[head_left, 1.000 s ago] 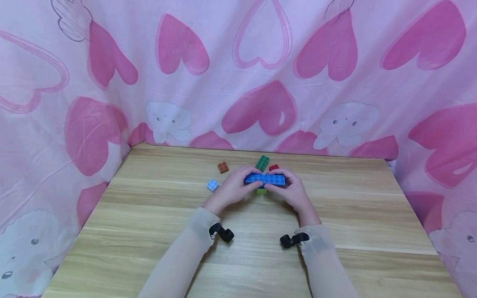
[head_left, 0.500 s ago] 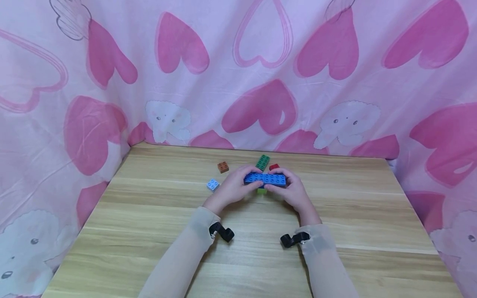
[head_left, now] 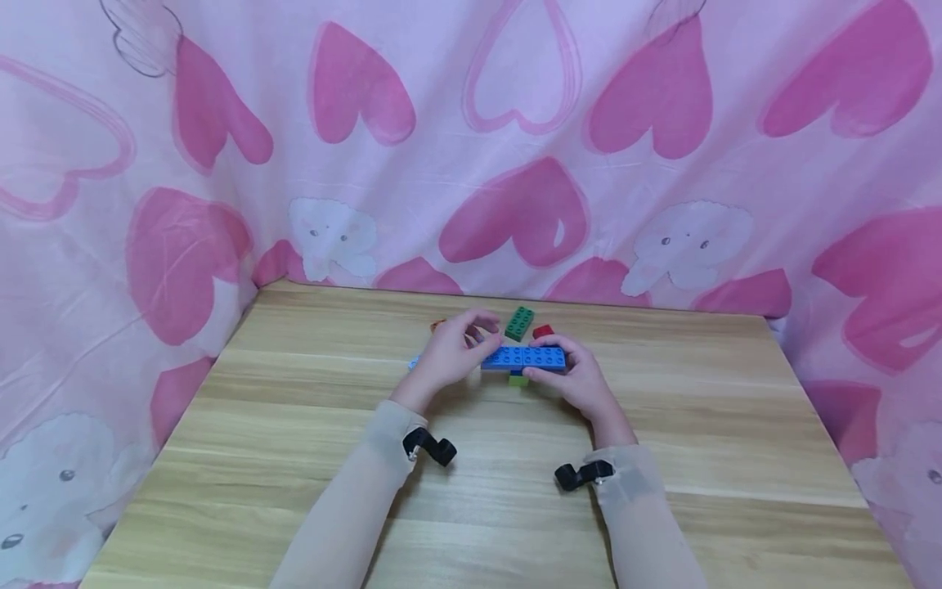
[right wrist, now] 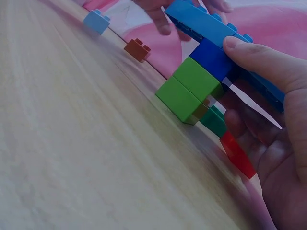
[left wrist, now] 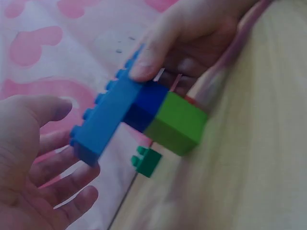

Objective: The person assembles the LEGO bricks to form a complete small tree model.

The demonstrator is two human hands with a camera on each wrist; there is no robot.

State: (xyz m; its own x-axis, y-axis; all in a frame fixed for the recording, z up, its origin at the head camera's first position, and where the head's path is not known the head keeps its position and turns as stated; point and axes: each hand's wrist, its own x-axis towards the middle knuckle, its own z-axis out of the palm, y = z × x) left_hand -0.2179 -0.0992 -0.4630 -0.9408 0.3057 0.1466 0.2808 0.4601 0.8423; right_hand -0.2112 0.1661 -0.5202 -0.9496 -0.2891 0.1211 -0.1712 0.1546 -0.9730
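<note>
Two long blue building bricks (head_left: 508,357) lie end to end as a bar across a dark blue brick (left wrist: 146,105). Beneath that, two light green bricks (right wrist: 184,91) are stacked, low over the table. My right hand (head_left: 577,376) grips the bar's right part, thumb on its near side and fingers behind. Around the bar's left end, my left hand (head_left: 450,352) has its fingers spread and loosely bent. In the left wrist view its thumb stands off the studs, while the fingertips overlap the bar's end.
Behind the stack lie a dark green brick (head_left: 519,323) and a red brick (head_left: 543,331) on the wooden table (head_left: 471,491). To the left are a brown brick (right wrist: 137,50) and a light blue brick (right wrist: 97,21). A pink heart-printed curtain (head_left: 412,196) lines the back and sides.
My left hand has let go of the bar's left end and shifted slightly left, now partly covering the brown and light blue bricks in the head view. My right hand keeps its grip.
</note>
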